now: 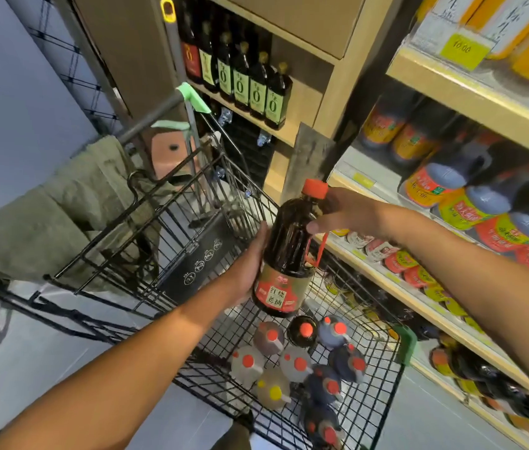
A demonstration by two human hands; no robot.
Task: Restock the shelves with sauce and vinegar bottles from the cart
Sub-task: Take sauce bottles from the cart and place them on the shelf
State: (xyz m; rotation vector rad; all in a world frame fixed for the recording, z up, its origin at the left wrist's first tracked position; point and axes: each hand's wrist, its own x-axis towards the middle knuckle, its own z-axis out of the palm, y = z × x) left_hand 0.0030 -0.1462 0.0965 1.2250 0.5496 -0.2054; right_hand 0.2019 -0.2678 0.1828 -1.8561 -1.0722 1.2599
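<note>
A: Seeing any risk here?

B: Holding a dark brown plastic sauce bottle (pixel 284 251) with red screw cap and red-and-gold label, two-handed. Gripped round the lower body by left hand (pixel 250 264), grasped at the neck just under the cap by right hand (pixel 341 211). Tilted slightly, over the black wire cart (pixel 373 410).

A: Failure modes?

B: Probably headed for the pale wooden shelf (pixel 403 287) right of the right hand. Could slip on letting go with the left, given a loose neck grasp: smooth plastic, likely heavy. Would drop onto the cluster of red-capped jugs (pixel 299 362) below the left hand.

A: Anything else?

B: Could snag the thin red carry strap (pixel 320 251) hanging under the right hand on the shelf lip. Could also knock the orange-labelled bottles (pixel 471 206) beyond the right hand. Tight packing there.
</note>
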